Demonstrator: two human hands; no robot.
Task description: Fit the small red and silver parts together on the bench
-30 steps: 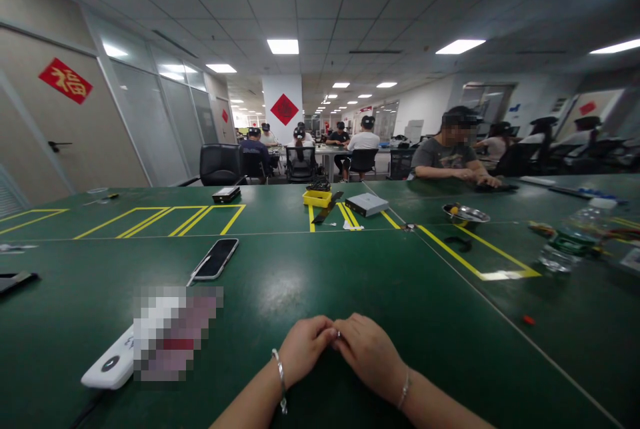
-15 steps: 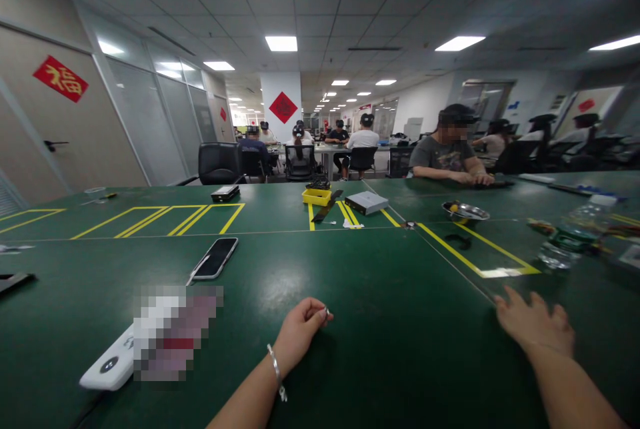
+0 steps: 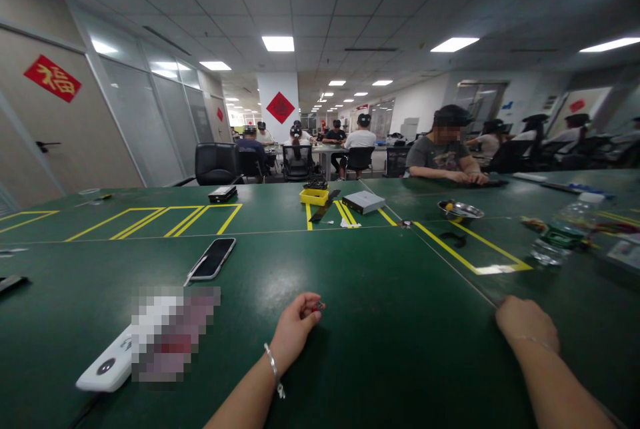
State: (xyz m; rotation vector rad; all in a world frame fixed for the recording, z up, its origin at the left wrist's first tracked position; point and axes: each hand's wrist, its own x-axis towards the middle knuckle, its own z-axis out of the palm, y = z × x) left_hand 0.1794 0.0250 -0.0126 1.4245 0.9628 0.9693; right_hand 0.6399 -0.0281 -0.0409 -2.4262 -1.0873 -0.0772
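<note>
My left hand [image 3: 295, 326] rests over the green table [image 3: 390, 349] at the lower middle, thumb and fingers pinched. Between the fingertips sits a small silvery thing with a bit of red [image 3: 319, 307], too small to name. A twisted silver bracelet [image 3: 273, 368] circles that wrist. On the right side, my right hand [image 3: 527, 322] lies back-up on the table near its long seam, fingers curled under. Whatever those fingers may hold is hidden. A clear plastic bottle with a green label [image 3: 560, 232] stands beyond that hand.
A phone [image 3: 215, 258] and a white device [image 3: 107, 366] lie left. Farther back are a yellow tray [image 3: 315, 197], a grey box [image 3: 363, 202], a metal bowl [image 3: 460, 210] and yellow tape outlines [image 3: 227, 219]. A co-worker [image 3: 445, 152] sits across the table.
My right hand, spread open before, has curled its fingers under on the table. The pinch of my left hand has turned, and red now shows on the small thing.
</note>
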